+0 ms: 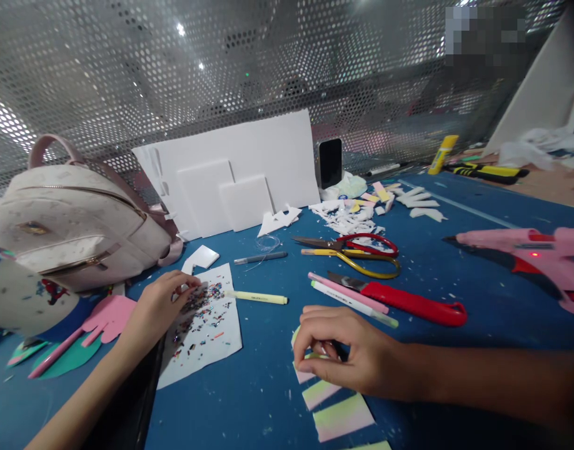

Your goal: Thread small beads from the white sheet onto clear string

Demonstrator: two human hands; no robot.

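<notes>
My left hand (162, 303) rests at the upper left of a white sheet of paper (209, 362). Its thumb and forefinger curl together in a pinch over a scatter of small multicoloured beads (207, 312); whatever is between the fingertips is too small to tell. Over a column of green-and-pink paper strips, my right hand (347, 350) is closed with its fingers bent inward, hiding what they may hold. One strip (343, 417) lies just below that hand. A yellow highlighter (261, 297) touches the sheet's right edge.
Red-and-yellow-handled scissors (369, 253), a red-handled cutter (413, 303) and pens (352, 300) lie ahead of my right hand. A pink glue gun (526, 244) is far right, its light on. A backpack (80, 219) stands left; white boards (277, 150) lean at the back.
</notes>
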